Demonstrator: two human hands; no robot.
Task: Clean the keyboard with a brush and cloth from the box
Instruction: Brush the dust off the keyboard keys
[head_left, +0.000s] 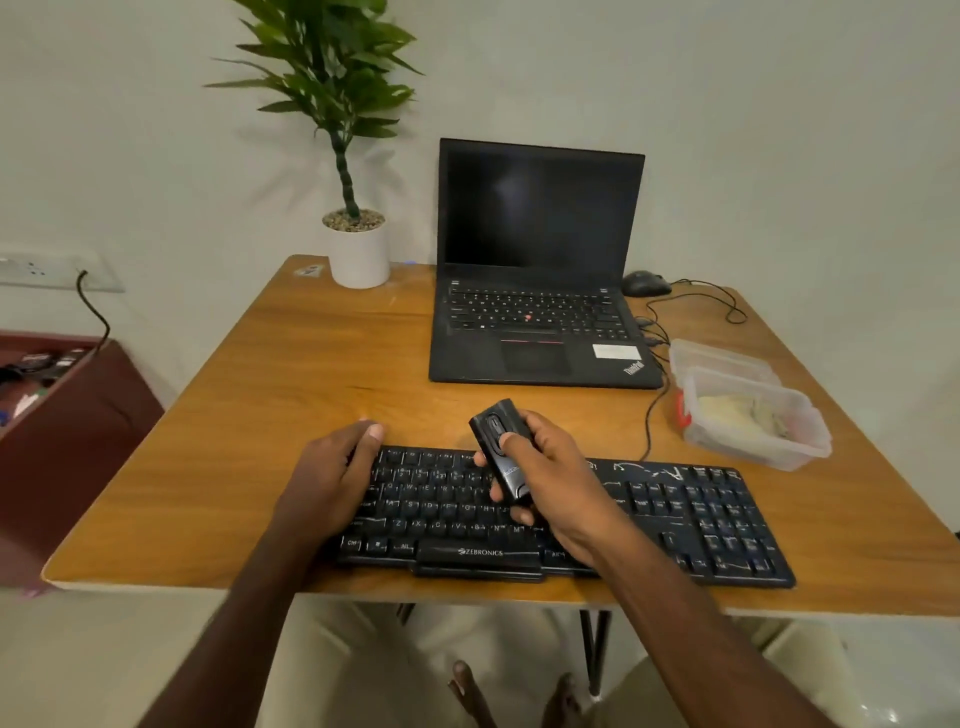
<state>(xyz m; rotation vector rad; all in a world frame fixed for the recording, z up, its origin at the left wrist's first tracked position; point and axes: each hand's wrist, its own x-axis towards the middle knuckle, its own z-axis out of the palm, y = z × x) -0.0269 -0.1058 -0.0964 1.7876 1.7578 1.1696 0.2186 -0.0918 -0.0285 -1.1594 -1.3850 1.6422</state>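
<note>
A black keyboard (675, 525) lies along the near edge of the wooden table (291, 395). My left hand (332, 478) rests on its left end, thumb at the top edge, fingers over the keys. My right hand (561, 478) grips a small black device with a button (501, 447), held upright above the middle keys. A clear plastic box (753, 421) stands to the right of the keyboard with a pale cloth (737, 410) inside. I cannot make out a brush.
An open black laptop (535, 280) sits at the back of the table, a black mouse (645, 283) and cables to its right. A potted plant (358, 249) stands at the back left. The box lid (717, 356) lies behind the box.
</note>
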